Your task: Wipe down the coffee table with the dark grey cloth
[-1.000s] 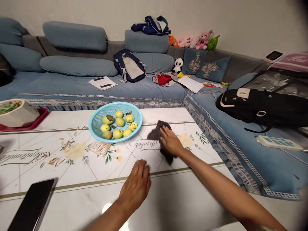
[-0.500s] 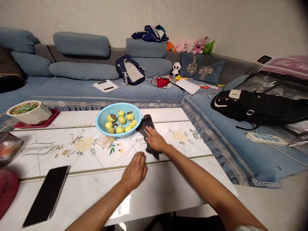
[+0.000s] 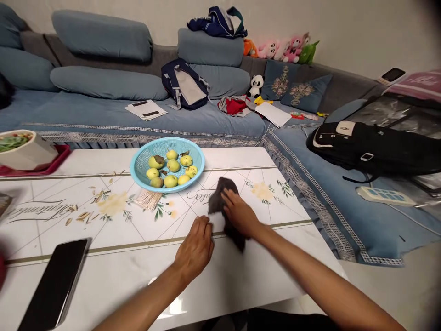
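My right hand (image 3: 239, 213) presses flat on a dark grey cloth (image 3: 220, 195) that lies on the white patterned table (image 3: 241, 285), right of centre. My left hand (image 3: 195, 248) rests palm down on the tabletop just left of the cloth, fingers loosely together and empty. A light blue basket (image 3: 141, 172) with several yellow-green fruits (image 3: 171, 166) stands behind the hands, a short way from the cloth. A bundle of thin wooden sticks (image 3: 147, 200) lies in front of the basket.
A black phone (image 3: 55, 285) lies at the table's near left. A white bowl (image 3: 25, 154) of food on a red tray sits far left. Husks are scattered left of centre. A blue sofa with a navy backpack (image 3: 182, 85), papers and a black bag (image 3: 372, 149) wraps around behind and right.
My right hand has slid the cloth back from beside the basket toward me and slightly right. My left hand stayed on the table near the cloth. The view shifted.
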Available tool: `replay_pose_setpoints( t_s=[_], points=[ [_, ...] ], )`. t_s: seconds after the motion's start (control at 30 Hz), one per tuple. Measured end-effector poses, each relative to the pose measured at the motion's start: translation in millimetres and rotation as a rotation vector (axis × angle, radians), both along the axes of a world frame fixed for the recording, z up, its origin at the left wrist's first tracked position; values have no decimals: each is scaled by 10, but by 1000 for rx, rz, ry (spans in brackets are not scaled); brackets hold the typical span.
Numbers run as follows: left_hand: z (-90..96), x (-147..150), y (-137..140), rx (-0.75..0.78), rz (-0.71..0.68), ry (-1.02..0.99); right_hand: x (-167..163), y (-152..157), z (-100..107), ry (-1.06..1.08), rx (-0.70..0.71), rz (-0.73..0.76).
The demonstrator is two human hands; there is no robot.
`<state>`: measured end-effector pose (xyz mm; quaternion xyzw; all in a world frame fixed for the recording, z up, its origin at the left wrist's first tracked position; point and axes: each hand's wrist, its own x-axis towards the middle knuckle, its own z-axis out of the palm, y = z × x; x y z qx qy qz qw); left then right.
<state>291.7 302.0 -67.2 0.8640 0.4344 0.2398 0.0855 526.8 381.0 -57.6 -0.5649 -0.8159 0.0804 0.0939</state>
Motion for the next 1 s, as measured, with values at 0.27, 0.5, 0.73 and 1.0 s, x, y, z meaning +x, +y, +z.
replay_pose_setpoints(
  t_s=[0.27, 0.5, 0.73, 1.0],
  points=[
    [198, -45, 43, -85, -40, -48, -706, 1802, 488, 12, -124, -83],
    [209, -58, 22, -75, -47, -46, -111, -234, 217, 39, -41, 71],
    [124, -32, 3, -26, -37, -16, 437, -1794, 44, 62, 48, 75],
    [-30, -18, -18, 60, 2, 44, -156, 569, 12, 16, -2, -28]
  ],
)
